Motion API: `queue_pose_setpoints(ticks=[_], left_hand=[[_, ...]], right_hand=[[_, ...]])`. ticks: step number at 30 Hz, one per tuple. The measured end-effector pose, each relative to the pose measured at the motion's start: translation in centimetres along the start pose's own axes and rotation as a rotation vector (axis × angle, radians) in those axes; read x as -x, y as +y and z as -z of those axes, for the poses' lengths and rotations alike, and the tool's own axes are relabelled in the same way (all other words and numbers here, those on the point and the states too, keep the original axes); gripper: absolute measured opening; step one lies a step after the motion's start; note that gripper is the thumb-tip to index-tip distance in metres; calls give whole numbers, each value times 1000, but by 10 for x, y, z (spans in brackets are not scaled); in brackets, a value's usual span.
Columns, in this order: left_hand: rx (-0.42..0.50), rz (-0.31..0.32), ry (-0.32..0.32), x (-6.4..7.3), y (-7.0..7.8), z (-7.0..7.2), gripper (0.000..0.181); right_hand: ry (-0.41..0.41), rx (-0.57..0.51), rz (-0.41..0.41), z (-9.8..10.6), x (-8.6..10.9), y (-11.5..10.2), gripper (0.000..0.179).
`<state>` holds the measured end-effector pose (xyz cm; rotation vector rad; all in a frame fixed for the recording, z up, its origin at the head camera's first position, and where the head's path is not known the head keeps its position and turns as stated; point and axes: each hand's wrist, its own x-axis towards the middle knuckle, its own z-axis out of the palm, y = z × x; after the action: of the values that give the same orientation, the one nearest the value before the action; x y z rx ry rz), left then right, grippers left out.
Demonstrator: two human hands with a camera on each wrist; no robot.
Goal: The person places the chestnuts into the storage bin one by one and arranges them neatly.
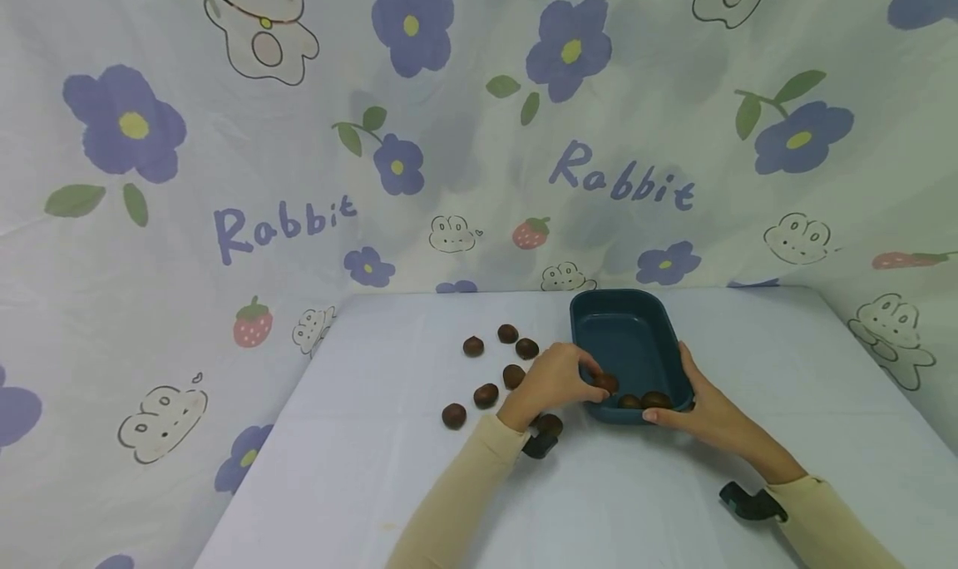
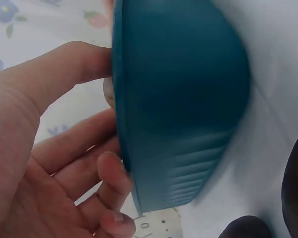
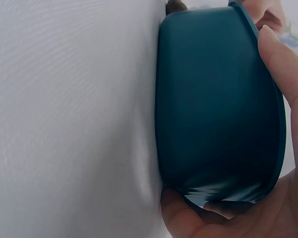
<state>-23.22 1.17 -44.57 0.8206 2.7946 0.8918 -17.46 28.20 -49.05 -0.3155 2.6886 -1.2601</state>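
From my remote station I record the left grip [image 1: 557, 376] with thumb and fingertips pinched on a rounded brown chestnut [image 1: 605, 383], at the near left corner inside the deep teal tray [image 1: 621, 295]. The right grip [image 1: 707, 415] is clamped on the tray's near right corner, thumb over the rim, fingers curled beneath the outer wall. The tray has smooth, mildly glossy walls, rounded corners and a thin lip. Two glossy chestnuts [image 1: 656, 400] lie inside along its near end. Loose chestnuts [image 1: 486, 396], some slightly pointed, are scattered on the bench [image 1: 337, 477] left of the tray. I note a white, finely woven covering on the bench and, behind it, a pale fabric backdrop [image 1: 464, 78] printed with violet flowers, strawberries, rabbits and "Rabbit" lettering.
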Motion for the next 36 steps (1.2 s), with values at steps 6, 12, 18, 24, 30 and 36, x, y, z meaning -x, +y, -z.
queue_pose_setpoints(ticks=[6,12,18,24,30,36], left_hand=[[-12,9,-20,-2,2,0,22],[-34,42,-58,-4,7,3,24],[-75,33,-97,-10,8,7,24],[-123,53,-137,-17,10,7,20],[-172,79,-175,-22,12,4,16],[-190,127,-198,-24,11,-5,15]], right_hand=[[6,-4,6,0,-1,2,128],[6,-12,7,0,-1,3,128],[-1,-26,10,-1,0,1,128],[6,-20,7,0,0,2,128],[13,-26,17,0,-1,4,128],[18,-39,32,-1,-2,5,127]])
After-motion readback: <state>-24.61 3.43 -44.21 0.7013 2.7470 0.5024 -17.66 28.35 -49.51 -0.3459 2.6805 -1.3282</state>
